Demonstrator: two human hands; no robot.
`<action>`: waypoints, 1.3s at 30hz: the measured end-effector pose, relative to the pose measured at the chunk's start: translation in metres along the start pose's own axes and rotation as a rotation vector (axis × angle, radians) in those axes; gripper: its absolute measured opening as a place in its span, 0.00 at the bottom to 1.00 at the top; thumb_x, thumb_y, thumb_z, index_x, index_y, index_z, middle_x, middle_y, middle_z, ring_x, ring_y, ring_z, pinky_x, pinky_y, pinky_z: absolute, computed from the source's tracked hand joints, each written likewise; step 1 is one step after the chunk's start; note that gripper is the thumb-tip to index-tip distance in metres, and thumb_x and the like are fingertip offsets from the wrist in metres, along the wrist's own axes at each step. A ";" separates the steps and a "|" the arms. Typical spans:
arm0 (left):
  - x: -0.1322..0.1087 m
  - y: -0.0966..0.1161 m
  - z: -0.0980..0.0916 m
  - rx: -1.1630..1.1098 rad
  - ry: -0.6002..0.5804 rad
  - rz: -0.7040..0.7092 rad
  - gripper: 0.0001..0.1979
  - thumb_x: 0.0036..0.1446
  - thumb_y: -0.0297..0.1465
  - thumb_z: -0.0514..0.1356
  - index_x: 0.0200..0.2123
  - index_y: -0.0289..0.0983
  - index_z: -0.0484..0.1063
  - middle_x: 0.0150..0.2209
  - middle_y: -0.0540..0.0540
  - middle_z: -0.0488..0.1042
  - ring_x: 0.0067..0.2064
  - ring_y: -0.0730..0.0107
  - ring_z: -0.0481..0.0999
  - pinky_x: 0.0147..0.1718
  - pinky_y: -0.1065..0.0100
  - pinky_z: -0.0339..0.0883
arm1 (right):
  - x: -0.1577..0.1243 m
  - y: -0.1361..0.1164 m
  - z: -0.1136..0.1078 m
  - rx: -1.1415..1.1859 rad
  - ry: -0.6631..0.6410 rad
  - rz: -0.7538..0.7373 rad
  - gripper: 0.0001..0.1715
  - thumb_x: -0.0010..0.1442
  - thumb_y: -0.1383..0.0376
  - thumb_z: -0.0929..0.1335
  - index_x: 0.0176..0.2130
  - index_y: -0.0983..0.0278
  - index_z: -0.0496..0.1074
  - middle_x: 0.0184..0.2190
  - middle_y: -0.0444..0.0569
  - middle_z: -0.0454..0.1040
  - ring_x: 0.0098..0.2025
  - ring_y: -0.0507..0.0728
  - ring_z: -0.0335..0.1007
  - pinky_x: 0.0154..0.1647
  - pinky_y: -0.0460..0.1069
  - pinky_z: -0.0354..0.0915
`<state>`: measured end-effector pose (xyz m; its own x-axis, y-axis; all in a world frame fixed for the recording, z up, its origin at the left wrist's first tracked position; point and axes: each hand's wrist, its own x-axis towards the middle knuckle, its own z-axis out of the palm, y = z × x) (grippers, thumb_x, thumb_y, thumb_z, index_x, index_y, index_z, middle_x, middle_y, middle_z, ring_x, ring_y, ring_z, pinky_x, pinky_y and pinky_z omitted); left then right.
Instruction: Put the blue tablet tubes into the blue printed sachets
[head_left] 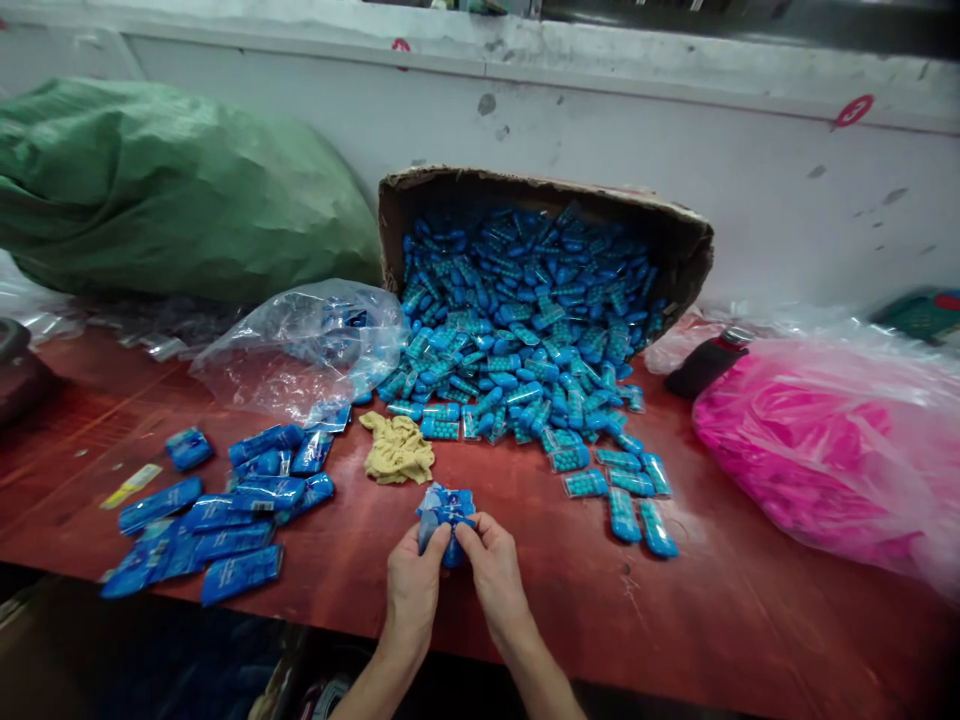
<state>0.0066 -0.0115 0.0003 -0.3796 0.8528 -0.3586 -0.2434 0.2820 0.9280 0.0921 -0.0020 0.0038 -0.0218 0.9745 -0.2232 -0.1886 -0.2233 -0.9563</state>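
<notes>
Head view: left hand and right hand side by side, thumbs and fingers pinched on the same blue printed packet. Packet is over the red table, near side, about mid-width, just near of the yellow cloth.

Edges: the near table edge runs under the forearms. Narrow bare strip to the left, before the printed-packet pile. Bare red surface near right, the roomiest patch. Far side tight: cardboard box on its side, mouth toward the person, bead packs spilling out; white wall behind.

Counts: 1 packet in hand; roughly a dozen in the left pile, overlapping, so not exact. About 7 bead packs spread out at the spill's near-right edge; the rest too many to count. 1 cloth, 1 box, 1 green sack far left, 1 clear bag near of it, 1 pink bag right.
</notes>
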 end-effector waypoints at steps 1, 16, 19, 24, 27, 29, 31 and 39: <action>0.000 0.001 0.000 -0.003 -0.003 -0.002 0.10 0.41 0.36 0.62 0.25 0.33 0.72 0.19 0.52 0.70 0.20 0.76 0.65 0.20 0.74 0.59 | 0.000 0.001 0.001 -0.006 -0.003 -0.005 0.09 0.51 0.62 0.65 0.26 0.66 0.67 0.21 0.41 0.65 0.24 0.49 0.58 0.26 0.44 0.58; 0.002 0.000 0.008 -0.094 -0.060 -0.067 0.12 0.40 0.38 0.63 0.24 0.33 0.71 0.17 0.53 0.68 0.18 0.77 0.63 0.16 0.74 0.58 | -0.007 0.008 0.004 -0.326 0.077 -0.176 0.14 0.60 0.58 0.57 0.26 0.62 0.59 0.20 0.39 0.58 0.22 0.50 0.55 0.22 0.43 0.55; 0.001 0.003 0.007 -0.145 -0.103 -0.105 0.14 0.39 0.40 0.64 0.21 0.34 0.68 0.14 0.55 0.65 0.15 0.79 0.61 0.13 0.75 0.55 | -0.005 0.009 0.001 -0.276 0.044 -0.156 0.15 0.60 0.57 0.57 0.26 0.62 0.58 0.18 0.37 0.57 0.19 0.49 0.54 0.18 0.43 0.53; -0.002 0.014 0.001 -0.116 -0.239 -0.208 0.16 0.36 0.41 0.65 0.22 0.33 0.68 0.15 0.53 0.67 0.14 0.78 0.63 0.11 0.75 0.53 | -0.003 0.005 -0.010 -0.313 0.027 -0.182 0.18 0.60 0.57 0.59 0.23 0.62 0.58 0.16 0.38 0.59 0.19 0.48 0.55 0.20 0.42 0.53; -0.003 0.014 0.000 -0.106 -0.212 -0.231 0.17 0.34 0.41 0.66 0.20 0.33 0.67 0.14 0.54 0.66 0.14 0.79 0.62 0.10 0.77 0.52 | -0.005 0.001 -0.015 -0.357 -0.009 -0.186 0.21 0.61 0.57 0.58 0.21 0.63 0.59 0.16 0.38 0.59 0.20 0.48 0.55 0.21 0.43 0.52; -0.003 0.011 0.000 -0.142 -0.220 -0.283 0.18 0.34 0.42 0.66 0.20 0.34 0.65 0.12 0.55 0.64 0.13 0.79 0.62 0.10 0.77 0.51 | -0.006 -0.004 -0.017 -0.367 -0.053 -0.179 0.22 0.61 0.57 0.57 0.20 0.64 0.60 0.16 0.39 0.59 0.20 0.48 0.55 0.21 0.43 0.52; -0.003 0.008 0.000 -0.177 -0.249 -0.343 0.19 0.34 0.42 0.66 0.20 0.34 0.64 0.11 0.56 0.62 0.13 0.80 0.61 0.09 0.78 0.50 | -0.006 -0.012 -0.021 -0.392 -0.081 -0.207 0.21 0.61 0.58 0.58 0.20 0.64 0.63 0.18 0.40 0.61 0.22 0.49 0.58 0.23 0.43 0.54; -0.003 0.007 -0.008 -0.338 -0.348 -0.485 0.15 0.44 0.38 0.63 0.21 0.36 0.61 0.12 0.55 0.63 0.14 0.81 0.61 0.11 0.78 0.51 | 0.025 -0.030 -0.088 -0.951 0.259 -0.465 0.14 0.59 0.65 0.60 0.43 0.65 0.67 0.41 0.55 0.68 0.44 0.60 0.63 0.44 0.53 0.59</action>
<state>-0.0009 -0.0160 0.0070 0.1381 0.7726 -0.6196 -0.6002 0.5629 0.5682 0.1840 0.0271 0.0103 0.0839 0.9586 0.2721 0.7141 0.1326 -0.6874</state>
